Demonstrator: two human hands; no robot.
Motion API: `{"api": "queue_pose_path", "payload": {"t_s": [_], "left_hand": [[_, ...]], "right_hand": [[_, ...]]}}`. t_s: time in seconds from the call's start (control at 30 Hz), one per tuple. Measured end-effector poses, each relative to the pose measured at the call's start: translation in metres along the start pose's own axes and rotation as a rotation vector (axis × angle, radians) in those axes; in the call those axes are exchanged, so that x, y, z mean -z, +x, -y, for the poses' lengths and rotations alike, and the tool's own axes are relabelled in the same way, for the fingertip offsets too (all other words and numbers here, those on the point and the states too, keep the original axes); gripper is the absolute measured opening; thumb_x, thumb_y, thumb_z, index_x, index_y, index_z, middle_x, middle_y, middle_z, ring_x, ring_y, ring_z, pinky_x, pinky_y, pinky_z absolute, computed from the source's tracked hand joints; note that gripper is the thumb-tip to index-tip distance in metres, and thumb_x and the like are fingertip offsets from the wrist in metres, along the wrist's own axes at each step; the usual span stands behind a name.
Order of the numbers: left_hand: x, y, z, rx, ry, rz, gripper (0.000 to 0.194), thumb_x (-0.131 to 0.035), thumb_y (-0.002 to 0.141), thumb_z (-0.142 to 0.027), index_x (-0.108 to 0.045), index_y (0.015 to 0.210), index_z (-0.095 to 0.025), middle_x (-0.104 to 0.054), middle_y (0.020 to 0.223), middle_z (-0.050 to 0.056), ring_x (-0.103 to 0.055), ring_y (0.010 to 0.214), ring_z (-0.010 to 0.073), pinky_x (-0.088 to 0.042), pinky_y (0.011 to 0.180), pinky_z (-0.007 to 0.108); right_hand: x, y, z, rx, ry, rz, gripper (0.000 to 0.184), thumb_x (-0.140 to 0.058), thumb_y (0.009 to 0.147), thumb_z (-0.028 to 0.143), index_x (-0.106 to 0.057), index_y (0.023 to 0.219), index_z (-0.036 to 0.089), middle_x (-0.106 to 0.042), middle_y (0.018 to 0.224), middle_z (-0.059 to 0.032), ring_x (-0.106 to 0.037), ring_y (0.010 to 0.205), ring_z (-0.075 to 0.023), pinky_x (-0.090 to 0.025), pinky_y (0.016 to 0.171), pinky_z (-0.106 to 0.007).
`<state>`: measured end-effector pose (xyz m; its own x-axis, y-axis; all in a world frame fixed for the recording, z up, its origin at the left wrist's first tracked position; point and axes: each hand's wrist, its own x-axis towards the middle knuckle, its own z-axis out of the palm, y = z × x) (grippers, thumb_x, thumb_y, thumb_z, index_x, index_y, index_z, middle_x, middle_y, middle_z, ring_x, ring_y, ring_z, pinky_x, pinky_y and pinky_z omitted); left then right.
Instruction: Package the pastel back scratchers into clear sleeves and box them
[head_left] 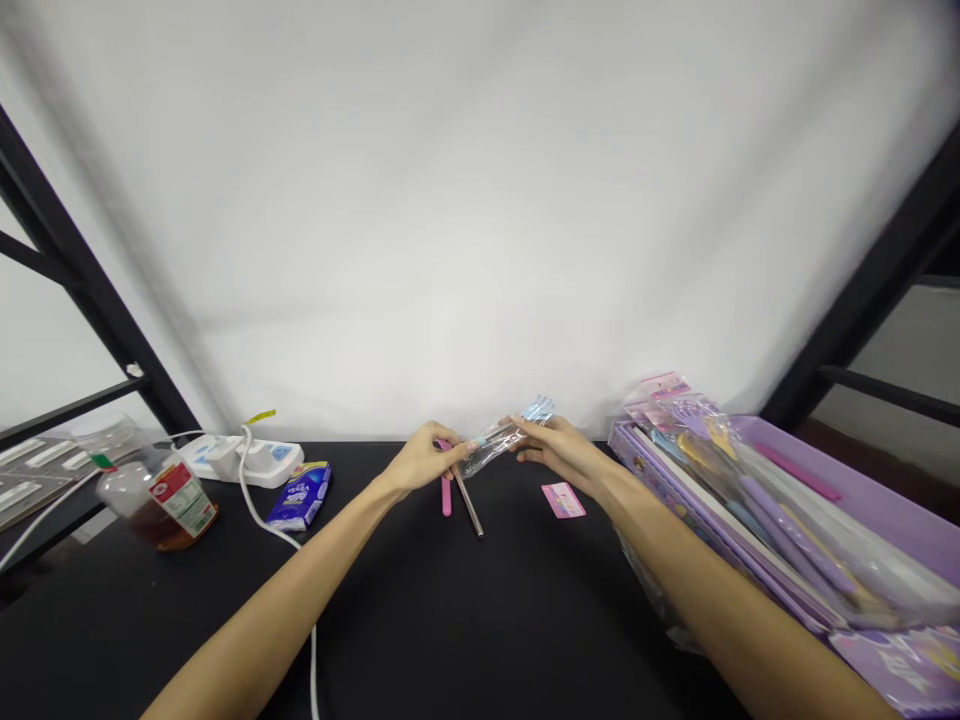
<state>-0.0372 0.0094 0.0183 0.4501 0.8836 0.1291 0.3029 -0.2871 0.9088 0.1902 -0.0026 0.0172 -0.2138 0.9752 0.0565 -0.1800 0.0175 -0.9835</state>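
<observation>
My left hand (424,458) and my right hand (559,452) both grip a clear plastic bag (495,450) above the black table, with the bag stretched between them. Pale blue items (538,408) stick out of its far end. Below my left hand, a thin metal rod (469,503) slants down toward the table, its upper end hidden by the hand. A pink stick (446,493) lies close beside it, partly under the same hand. Near my right hand, a small pink card (563,500) lies flat on the table.
On the right, a purple tray (825,490) holds several packaged pink and lilac items. On the left are a white power strip (240,460) with a white cable (259,515), a blue packet (298,496) and a labelled jar (161,505). Black frame posts stand at both sides.
</observation>
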Motion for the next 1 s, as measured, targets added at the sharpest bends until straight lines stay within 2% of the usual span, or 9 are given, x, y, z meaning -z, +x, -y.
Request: {"api": "queue_pose_path", "payload": {"t_s": [0.13,0.2,0.27,0.37,0.47,0.57,0.63,0.8,1.0], "left_hand": [[-0.001,0.002,0.003,-0.032,0.047,-0.144,0.05,-0.073,0.069,-0.055,-0.046,0.054,-0.016,-0.055,0.065,-0.001,-0.057,0.068,0.0146,-0.047,0.065,0.027],[-0.003,0.002,0.001,-0.043,0.023,-0.146,0.045,-0.072,0.072,-0.053,-0.053,0.059,-0.015,-0.059,0.068,0.001,-0.06,0.075,0.0167,-0.049,0.072,0.028],[-0.002,0.001,-0.001,-0.052,-0.037,-0.085,0.039,-0.07,0.076,-0.052,-0.065,0.08,-0.013,-0.068,0.082,0.005,-0.064,0.082,0.0183,-0.051,0.078,0.031],[-0.001,0.001,-0.001,-0.016,-0.246,0.04,0.056,-0.077,0.072,-0.047,-0.064,0.112,-0.011,-0.072,0.102,0.013,-0.068,0.09,0.0207,-0.053,0.086,0.035],[-0.004,0.002,0.003,0.058,-0.346,-0.005,0.053,-0.085,0.064,-0.044,-0.068,0.099,-0.008,-0.074,0.083,0.013,-0.07,0.072,0.0188,-0.056,0.073,0.031],[-0.007,0.004,0.005,0.084,-0.296,-0.088,0.045,-0.081,0.068,-0.048,-0.068,0.084,-0.008,-0.066,0.056,0.004,-0.06,0.047,0.0126,-0.051,0.05,0.024],[-0.007,0.004,0.004,0.089,-0.298,-0.064,0.045,-0.08,0.069,-0.048,-0.07,0.087,-0.008,-0.068,0.06,0.005,-0.063,0.051,0.0133,-0.052,0.052,0.023],[-0.001,0.002,0.001,0.098,-0.359,0.096,0.059,-0.086,0.062,-0.041,-0.069,0.107,-0.008,-0.075,0.096,0.014,-0.071,0.09,0.0232,-0.058,0.085,0.032],[-0.008,-0.001,0.002,0.051,-0.253,-0.003,0.047,-0.083,0.067,-0.043,-0.064,0.096,-0.009,-0.074,0.075,0.011,-0.072,0.063,0.0216,-0.058,0.057,0.027]], "right_hand": [[-0.001,0.005,-0.004,-0.02,0.067,-0.05,0.029,-0.075,0.077,0.043,-0.073,0.087,0.016,-0.074,0.084,-0.0091,-0.07,0.08,-0.0187,-0.057,0.071,-0.028],[0.0,0.008,-0.006,-0.014,0.094,-0.08,0.027,-0.077,0.076,0.041,-0.072,0.08,0.015,-0.073,0.08,-0.0092,-0.07,0.078,-0.0182,-0.057,0.071,-0.027],[0.003,0.009,-0.006,0.001,0.117,-0.106,0.026,-0.078,0.075,0.04,-0.071,0.077,0.015,-0.074,0.081,-0.0083,-0.07,0.076,-0.0169,-0.057,0.07,-0.026],[0.008,0.008,-0.004,0.008,0.134,-0.123,0.025,-0.079,0.075,0.038,-0.07,0.081,0.016,-0.074,0.082,-0.0065,-0.07,0.076,-0.0159,-0.057,0.068,-0.024],[0.008,0.005,-0.003,-0.009,0.133,-0.109,0.025,-0.081,0.072,0.034,-0.068,0.086,0.018,-0.073,0.081,-0.0039,-0.071,0.075,-0.0163,-0.057,0.066,-0.025],[0.003,0.006,-0.007,-0.029,0.137,-0.083,0.027,-0.082,0.071,0.032,-0.066,0.089,0.018,-0.072,0.081,-0.0028,-0.071,0.074,-0.0168,-0.058,0.065,-0.025],[0.002,0.007,-0.008,-0.029,0.147,-0.083,0.028,-0.082,0.071,0.031,-0.066,0.089,0.018,-0.071,0.08,-0.002,-0.071,0.074,-0.0159,-0.057,0.066,-0.025],[0.008,0.008,-0.007,-0.011,0.174,-0.112,0.031,-0.086,0.066,0.025,-0.065,0.087,0.018,-0.072,0.08,-0.0005,-0.069,0.074,-0.0131,-0.056,0.071,-0.023],[0.007,0.011,-0.011,-0.013,0.228,-0.146,0.026,-0.08,0.073,0.034,-0.065,0.088,0.018,-0.073,0.087,-0.0023,-0.069,0.082,-0.0142,-0.056,0.083,-0.027]]}}
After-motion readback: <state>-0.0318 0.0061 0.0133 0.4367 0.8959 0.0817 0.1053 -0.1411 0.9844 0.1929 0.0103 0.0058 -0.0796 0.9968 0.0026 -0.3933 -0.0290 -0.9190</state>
